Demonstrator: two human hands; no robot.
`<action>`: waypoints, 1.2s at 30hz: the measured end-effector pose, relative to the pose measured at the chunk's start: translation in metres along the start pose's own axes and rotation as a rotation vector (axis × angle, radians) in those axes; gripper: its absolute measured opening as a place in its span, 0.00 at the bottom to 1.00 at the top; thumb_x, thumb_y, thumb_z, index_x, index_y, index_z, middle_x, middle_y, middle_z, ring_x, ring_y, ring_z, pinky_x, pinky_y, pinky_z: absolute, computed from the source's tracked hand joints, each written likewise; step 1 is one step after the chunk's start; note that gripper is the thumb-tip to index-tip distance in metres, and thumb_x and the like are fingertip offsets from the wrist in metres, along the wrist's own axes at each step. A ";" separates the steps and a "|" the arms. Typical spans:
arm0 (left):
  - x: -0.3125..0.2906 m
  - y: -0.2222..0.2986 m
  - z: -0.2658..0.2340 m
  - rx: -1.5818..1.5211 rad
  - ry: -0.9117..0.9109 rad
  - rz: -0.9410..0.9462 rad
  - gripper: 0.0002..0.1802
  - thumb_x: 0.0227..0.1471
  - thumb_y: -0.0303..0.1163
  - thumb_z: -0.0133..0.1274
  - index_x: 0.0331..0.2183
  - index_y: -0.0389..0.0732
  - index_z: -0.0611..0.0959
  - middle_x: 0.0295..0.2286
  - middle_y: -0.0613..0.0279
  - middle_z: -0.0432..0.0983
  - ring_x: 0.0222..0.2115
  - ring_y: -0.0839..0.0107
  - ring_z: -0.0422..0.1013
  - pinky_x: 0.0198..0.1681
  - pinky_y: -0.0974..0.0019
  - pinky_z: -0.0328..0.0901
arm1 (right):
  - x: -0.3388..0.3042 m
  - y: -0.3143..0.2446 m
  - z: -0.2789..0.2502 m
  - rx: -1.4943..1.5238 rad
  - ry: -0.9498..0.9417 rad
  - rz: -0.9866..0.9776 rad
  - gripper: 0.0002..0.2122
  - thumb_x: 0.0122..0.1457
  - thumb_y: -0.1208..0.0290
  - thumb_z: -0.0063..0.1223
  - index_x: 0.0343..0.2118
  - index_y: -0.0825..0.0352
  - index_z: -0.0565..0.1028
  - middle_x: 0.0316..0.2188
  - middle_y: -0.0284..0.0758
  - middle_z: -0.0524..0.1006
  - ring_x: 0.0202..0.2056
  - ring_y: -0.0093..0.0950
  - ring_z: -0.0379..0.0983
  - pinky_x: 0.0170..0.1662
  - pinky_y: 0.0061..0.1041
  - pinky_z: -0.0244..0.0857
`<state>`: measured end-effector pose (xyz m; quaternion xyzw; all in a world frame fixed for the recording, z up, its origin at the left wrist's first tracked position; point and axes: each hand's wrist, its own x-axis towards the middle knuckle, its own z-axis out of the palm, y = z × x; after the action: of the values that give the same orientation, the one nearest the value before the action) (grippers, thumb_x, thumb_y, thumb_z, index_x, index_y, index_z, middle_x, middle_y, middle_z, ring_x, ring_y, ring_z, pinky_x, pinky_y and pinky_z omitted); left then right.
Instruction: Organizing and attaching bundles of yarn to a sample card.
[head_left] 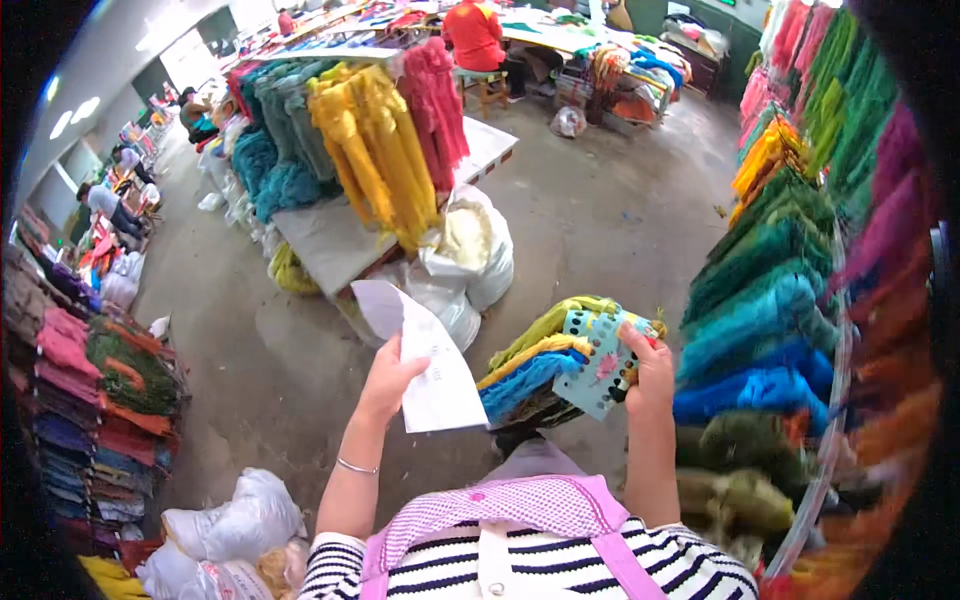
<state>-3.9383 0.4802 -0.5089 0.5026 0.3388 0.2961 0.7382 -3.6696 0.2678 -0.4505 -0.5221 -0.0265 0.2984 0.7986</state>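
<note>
My left hand (392,380) grips a white sheet of paper (440,375) by its left edge, thumb on top; the sheet is creased and its upper corner curls. Over on the right, my right hand (648,370) is closed on a light blue card (597,365) with a row of dark holes and a pink flower picture. Several yarn hanks (535,370) in yellow-green, yellow, blue and dark tones hang from the card toward the left. The paper's lower right corner comes close to the yarn. My fingers behind the card are mostly hidden.
A rack of coloured yarn (760,310) runs along my right. Ahead, yellow yarn hanks (370,150) hang over a platform beside white sacks (470,250). White bags (235,520) lie at lower left, near stacked yarn (110,400). A person in red (473,35) sits by far tables.
</note>
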 end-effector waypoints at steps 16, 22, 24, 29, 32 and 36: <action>0.328 -0.070 0.020 0.034 0.167 -0.244 0.26 0.36 0.12 0.47 0.43 0.32 0.73 0.35 0.56 0.75 0.35 0.63 0.74 0.39 0.62 0.69 | 0.311 -0.112 0.034 -0.073 0.156 -0.180 0.07 0.52 0.77 0.58 0.34 0.71 0.75 0.31 0.33 0.78 0.30 0.22 0.75 0.36 0.23 0.69; 0.520 -0.083 0.139 0.094 0.090 -0.132 0.25 0.37 0.17 0.49 0.44 0.31 0.72 0.32 0.61 0.73 0.33 0.72 0.71 0.35 0.68 0.67 | 0.440 -0.166 0.031 -0.181 0.290 -0.235 0.12 0.53 0.72 0.57 0.38 0.73 0.73 0.34 0.35 0.76 0.34 0.25 0.74 0.39 0.25 0.67; 0.577 -0.076 0.184 0.183 0.015 -0.146 0.28 0.38 0.17 0.49 0.47 0.31 0.71 0.34 0.60 0.73 0.35 0.73 0.70 0.37 0.69 0.66 | 0.484 -0.181 0.035 -0.187 0.257 -0.250 0.12 0.54 0.71 0.57 0.38 0.73 0.73 0.35 0.35 0.76 0.35 0.26 0.74 0.40 0.25 0.68; 0.700 0.017 0.285 0.058 -0.308 -0.096 0.29 0.41 0.18 0.50 0.50 0.31 0.69 0.41 0.60 0.73 0.40 0.74 0.70 0.44 0.69 0.65 | 0.616 -0.195 0.052 -0.202 0.245 -0.185 0.15 0.55 0.68 0.57 0.41 0.72 0.72 0.37 0.35 0.76 0.36 0.25 0.74 0.40 0.23 0.68; 0.793 0.003 0.278 0.134 -0.166 -0.033 0.29 0.41 0.18 0.50 0.50 0.32 0.69 0.41 0.59 0.73 0.40 0.72 0.71 0.45 0.68 0.65 | 0.703 -0.201 0.087 -0.271 0.083 -0.082 0.12 0.56 0.70 0.55 0.40 0.72 0.72 0.34 0.35 0.77 0.34 0.25 0.75 0.37 0.22 0.69; 0.868 0.011 0.271 0.090 0.136 0.092 0.25 0.41 0.18 0.48 0.45 0.30 0.71 0.38 0.56 0.74 0.41 0.71 0.70 0.43 0.68 0.65 | 0.826 -0.210 0.138 -0.317 -0.008 0.040 0.09 0.55 0.72 0.55 0.37 0.71 0.73 0.32 0.34 0.78 0.32 0.23 0.75 0.36 0.21 0.70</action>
<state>-3.2069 1.0118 -0.6022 0.5291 0.3778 0.3477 0.6756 -2.9460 0.7388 -0.4319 -0.6407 -0.0661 0.3083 0.7001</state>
